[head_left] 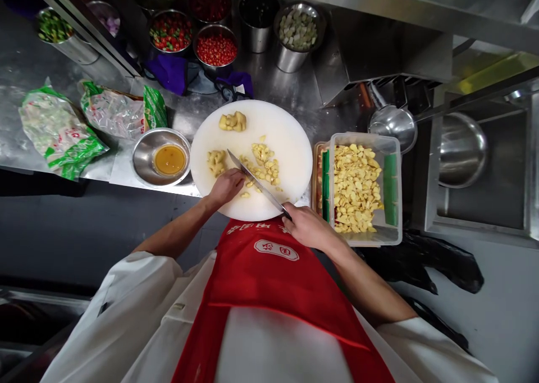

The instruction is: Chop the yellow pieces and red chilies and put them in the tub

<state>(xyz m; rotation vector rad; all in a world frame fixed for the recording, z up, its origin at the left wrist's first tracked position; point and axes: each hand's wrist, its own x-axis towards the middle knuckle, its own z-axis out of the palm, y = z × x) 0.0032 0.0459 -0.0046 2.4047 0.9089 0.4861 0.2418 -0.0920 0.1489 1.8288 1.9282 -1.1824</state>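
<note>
A round white cutting board [295, 147] lies in front of me. My right hand [309, 224] grips the dark handle of a kitchen knife [263, 187], whose blade slants up and left across the board. Beside the blade, my left hand [228, 185] is closed with curled fingers over a piece of ginger, mostly hidden beneath them. Slices of ginger [269, 169] are scattered just right of the blade. One knob of ginger [216, 162] sits above my left hand, and more ginger [233, 121] rests near the board's far edge.
Right of the board stands a clear plastic tub [391, 138] of yellow slices. A steel bowl [141, 164] with amber liquid is at left, beside plastic bags [59, 130]. Steel containers [290, 60] of chopped ingredients line the back. A sink [484, 214] is far right.
</note>
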